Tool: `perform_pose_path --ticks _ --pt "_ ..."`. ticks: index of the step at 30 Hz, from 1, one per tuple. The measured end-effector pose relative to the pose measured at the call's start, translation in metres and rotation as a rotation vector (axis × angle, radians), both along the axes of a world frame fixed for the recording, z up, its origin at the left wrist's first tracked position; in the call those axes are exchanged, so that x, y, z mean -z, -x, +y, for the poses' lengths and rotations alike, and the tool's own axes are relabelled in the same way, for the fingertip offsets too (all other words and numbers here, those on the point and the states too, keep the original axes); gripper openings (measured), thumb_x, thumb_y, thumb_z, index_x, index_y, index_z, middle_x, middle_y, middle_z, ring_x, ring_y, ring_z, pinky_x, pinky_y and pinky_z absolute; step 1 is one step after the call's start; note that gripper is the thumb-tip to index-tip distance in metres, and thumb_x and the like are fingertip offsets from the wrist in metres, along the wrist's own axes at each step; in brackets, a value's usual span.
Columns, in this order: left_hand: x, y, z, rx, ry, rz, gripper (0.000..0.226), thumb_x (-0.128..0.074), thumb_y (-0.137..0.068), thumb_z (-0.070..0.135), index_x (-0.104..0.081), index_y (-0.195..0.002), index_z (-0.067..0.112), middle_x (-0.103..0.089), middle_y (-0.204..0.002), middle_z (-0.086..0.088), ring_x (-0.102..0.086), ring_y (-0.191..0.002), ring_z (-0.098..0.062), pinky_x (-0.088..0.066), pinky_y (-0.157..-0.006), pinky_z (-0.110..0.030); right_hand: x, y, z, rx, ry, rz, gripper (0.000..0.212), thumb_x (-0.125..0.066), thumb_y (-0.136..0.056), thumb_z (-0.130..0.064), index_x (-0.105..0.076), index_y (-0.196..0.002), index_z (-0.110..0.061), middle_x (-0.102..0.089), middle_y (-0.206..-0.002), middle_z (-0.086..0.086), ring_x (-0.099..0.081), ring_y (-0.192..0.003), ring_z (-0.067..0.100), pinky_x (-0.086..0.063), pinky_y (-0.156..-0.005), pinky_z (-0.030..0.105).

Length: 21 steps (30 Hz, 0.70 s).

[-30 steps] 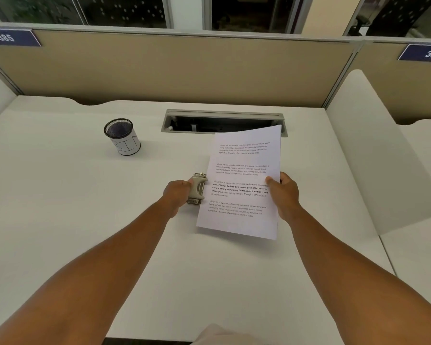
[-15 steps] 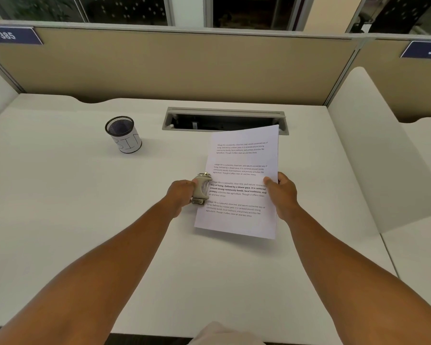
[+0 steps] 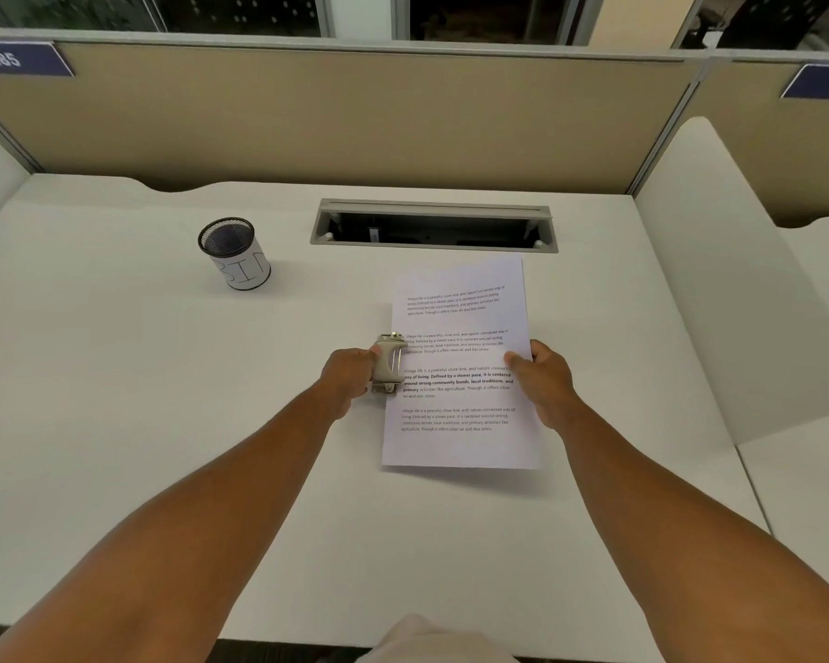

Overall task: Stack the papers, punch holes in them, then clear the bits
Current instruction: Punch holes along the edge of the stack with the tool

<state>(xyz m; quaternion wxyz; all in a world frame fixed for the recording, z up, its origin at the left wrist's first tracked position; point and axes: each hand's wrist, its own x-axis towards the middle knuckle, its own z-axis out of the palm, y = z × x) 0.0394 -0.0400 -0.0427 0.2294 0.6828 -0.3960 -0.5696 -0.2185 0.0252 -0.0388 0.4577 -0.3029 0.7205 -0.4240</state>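
Now, left grip (image 3: 350, 375): wrapped round punch (image 3: 389, 363) at papers' (image 3: 460, 375) left edge.
Right grip (image 3: 544, 380): pinching papers' right edge.
Risk: stack skews in slot, holes misalign.
Bits: could scatter on tabletop (image 3: 164, 399).

White papers (image 3: 460, 366), beige punch (image 3: 387, 363).

The desk (image 3: 116, 423) is a smooth, matt white laminate. The papers (image 3: 460, 447), pinched at their right edge by the right hand's fingers (image 3: 518, 360), are thin, matt white sheets with black print. Against the left hand's fingertips (image 3: 374, 349), the hole punch (image 3: 387, 366) has a dull beige handle, plastic by its look, with shiny bare metal fittings. The cup (image 3: 234, 253) is black wire mesh wrapped in white paper.
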Motion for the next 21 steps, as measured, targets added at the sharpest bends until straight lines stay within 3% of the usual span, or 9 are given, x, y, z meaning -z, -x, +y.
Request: perform_pose_path --ticks 8,13,18,21 --pt "0.008 0.006 -0.005 0.000 0.009 -0.040 0.023 -0.055 -0.097 0.030 -0.061 -0.099 0.008 -0.059 -0.100 -0.010 -0.055 -0.090 -0.025 -0.046 -0.082 -0.035 0.006 0.004 -0.002 0.002 -0.027 -0.014 0.018 -0.057 -0.091 -0.014 -0.064 -0.107 -0.021 -0.069 -0.101 -0.003 -0.067 -0.087 0.014 -0.052 -0.070 0.027" --pt "0.013 0.012 -0.004 0.038 0.019 -0.133 0.029 -0.055 -0.096 0.035 -0.062 -0.092 0.007 -0.060 -0.095 -0.012 -0.057 -0.092 -0.027 -0.050 -0.096 -0.044 0.015 0.010 0.000 0.012 -0.061 -0.003 0.020 -0.057 -0.091 -0.014 -0.064 -0.110 -0.018 -0.069 -0.106 0.002 -0.067 -0.096 0.023 -0.055 -0.084 0.037" --pt "0.017 0.017 -0.001 0.062 0.007 -0.188 0.033 -0.058 -0.092 0.039 -0.063 -0.081 0.008 -0.061 -0.084 -0.010 -0.058 -0.083 -0.026 -0.052 -0.083 -0.037 0.022 0.014 0.005 0.007 -0.091 0.016 0.018 -0.057 -0.091 -0.015 -0.064 -0.108 -0.017 -0.069 -0.107 0.003 -0.067 -0.096 0.023 -0.055 -0.083 0.036" --pt "0.019 0.019 0.002 0.068 0.001 -0.228 0.032 -0.060 -0.090 0.038 -0.062 -0.072 0.012 -0.063 -0.081 -0.008 -0.061 -0.080 -0.026 -0.054 -0.086 -0.039 0.025 0.014 0.006 0.005 -0.098 0.023 0.016 -0.056 -0.091 -0.015 -0.064 -0.105 -0.019 -0.070 -0.105 0.002 -0.067 -0.093 0.022 -0.053 -0.077 0.032"
